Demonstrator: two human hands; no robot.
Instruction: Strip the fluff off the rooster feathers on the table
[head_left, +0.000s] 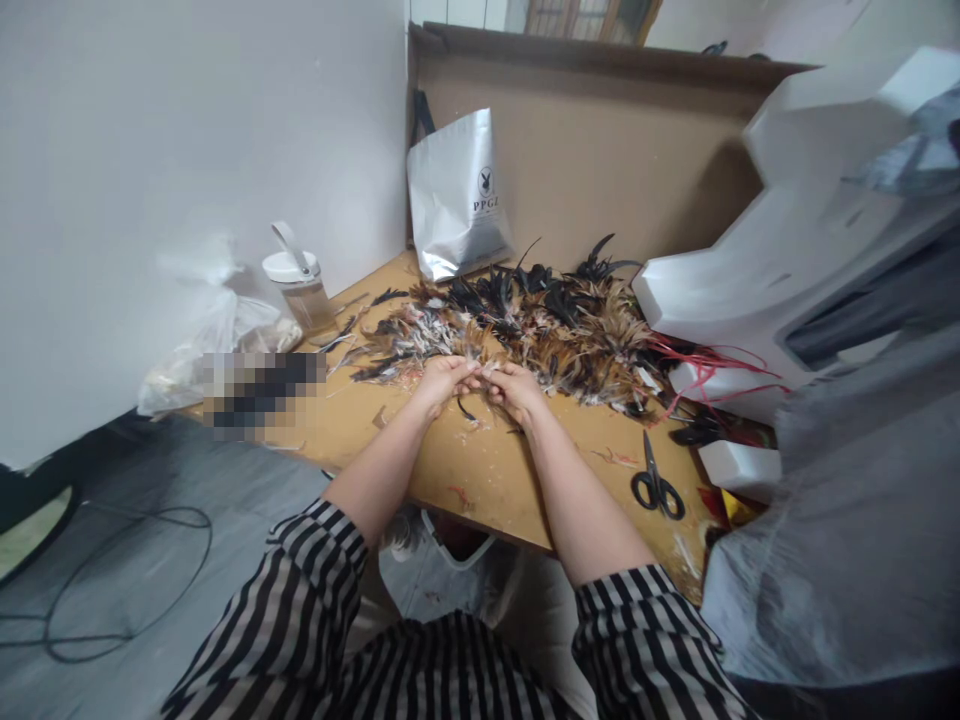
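Both hands meet at the front edge of a long pile of brown, black and whitish feathers [551, 320] on the wooden table [480, 470]. My left hand [448, 382] is closed, its thumb and fingers pinched on something small. Facing it, my right hand [515, 390] pinches too, its fingertips almost touching the left ones. What lies between the fingertips looks like a pale feather bit, but it is too small to tell. One dark curved feather [466, 410] lies just below the hands.
Black-handled scissors [655, 485] lie at the right, near red strings [709, 370]. Behind the feathers stands a silver bag [457, 200]. To the left are a lidded bottle [304, 290] and a plastic bag [217, 340]. White foam [720, 280] borders the right side.
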